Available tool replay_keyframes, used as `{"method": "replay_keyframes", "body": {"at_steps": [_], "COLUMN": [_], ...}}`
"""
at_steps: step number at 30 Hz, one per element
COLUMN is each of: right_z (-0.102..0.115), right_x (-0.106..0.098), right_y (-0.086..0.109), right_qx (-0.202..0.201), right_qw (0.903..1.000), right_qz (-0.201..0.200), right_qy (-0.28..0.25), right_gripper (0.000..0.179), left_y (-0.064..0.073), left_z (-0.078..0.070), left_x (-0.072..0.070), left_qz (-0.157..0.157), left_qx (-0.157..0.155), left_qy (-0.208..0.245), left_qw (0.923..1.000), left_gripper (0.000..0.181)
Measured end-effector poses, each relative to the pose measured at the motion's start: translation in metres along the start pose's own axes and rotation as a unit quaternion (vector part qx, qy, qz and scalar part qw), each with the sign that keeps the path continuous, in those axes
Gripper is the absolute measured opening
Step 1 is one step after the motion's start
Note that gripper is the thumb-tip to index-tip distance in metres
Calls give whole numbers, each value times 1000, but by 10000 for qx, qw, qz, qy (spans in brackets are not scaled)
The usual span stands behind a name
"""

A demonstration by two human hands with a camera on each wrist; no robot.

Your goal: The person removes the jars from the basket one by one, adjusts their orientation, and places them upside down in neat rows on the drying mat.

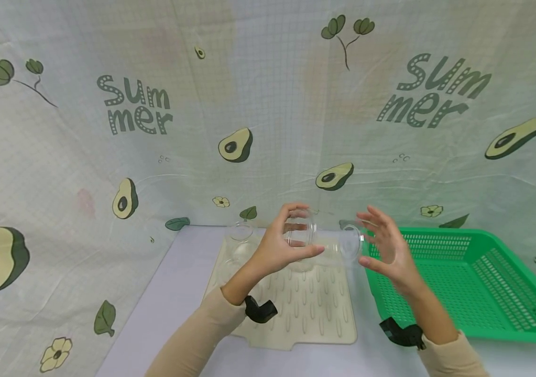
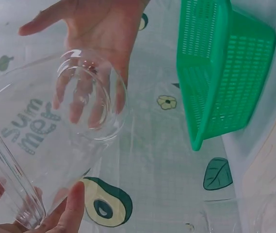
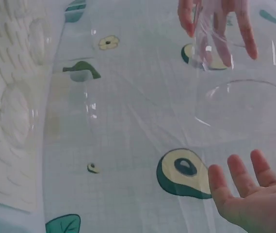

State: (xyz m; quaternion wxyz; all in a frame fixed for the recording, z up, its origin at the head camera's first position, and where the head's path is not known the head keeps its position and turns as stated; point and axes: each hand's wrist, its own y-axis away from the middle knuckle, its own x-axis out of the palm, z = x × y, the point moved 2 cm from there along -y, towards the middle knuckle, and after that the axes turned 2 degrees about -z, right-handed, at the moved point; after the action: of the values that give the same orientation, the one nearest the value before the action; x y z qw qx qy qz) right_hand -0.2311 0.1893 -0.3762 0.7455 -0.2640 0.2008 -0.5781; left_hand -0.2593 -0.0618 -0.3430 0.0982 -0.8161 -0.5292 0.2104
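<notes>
A clear, see-through cup (image 2: 36, 111) lies sideways in the air between my two hands, above the drying mat. My left hand (image 1: 283, 242) grips its wider end, fingers and thumb curled round the wall. At the cup's narrower, rounded end is my right hand (image 1: 392, 255), its fingers spread and palm turned toward the cup. In the right wrist view those fingers (image 3: 244, 182) look apart from it. Other clear cups (image 1: 241, 251) stand on the left part of the cream ridged drying mat (image 1: 315, 309), partly behind my left forearm.
To the right stands a green perforated plastic basket (image 1: 466, 283), close beside my right forearm. Behind the white table (image 1: 154, 314) hangs a pale cloth (image 1: 277, 104) printed with avocados. A black strap mount sits on each wrist.
</notes>
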Motion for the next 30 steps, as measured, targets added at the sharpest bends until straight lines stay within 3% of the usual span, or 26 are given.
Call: {"method": "replay_keyframes", "body": {"at_steps": [5,9,16,25,30], "right_z": [-9,-16,-26,-36,-40], "right_x": [6,13,27,42,49], "right_y": [5,8,12,14,11], "right_qx": [65,129,435,552,374], "right_qw": [9972,9885,9566,9386,9298], "right_qz": [-48,-105,-505,-630,-526], "right_qy": [-746,-1502,-2835,-3345,-3623], "right_gripper": [85,84,90,90,76], "left_y": [1,1,1,-1,0], "left_z": [0,1,5,8,10], "left_x": [-1,-1,2,8,13], "left_qz": [-144,-224,-365,-507,-615], "left_qx": [1,54,277,617,745], "left_qy": [187,316,513,997,1199], "left_qw": [9997,9992,9976,9918,9881], "left_gripper": [73,72,74,82,79]}}
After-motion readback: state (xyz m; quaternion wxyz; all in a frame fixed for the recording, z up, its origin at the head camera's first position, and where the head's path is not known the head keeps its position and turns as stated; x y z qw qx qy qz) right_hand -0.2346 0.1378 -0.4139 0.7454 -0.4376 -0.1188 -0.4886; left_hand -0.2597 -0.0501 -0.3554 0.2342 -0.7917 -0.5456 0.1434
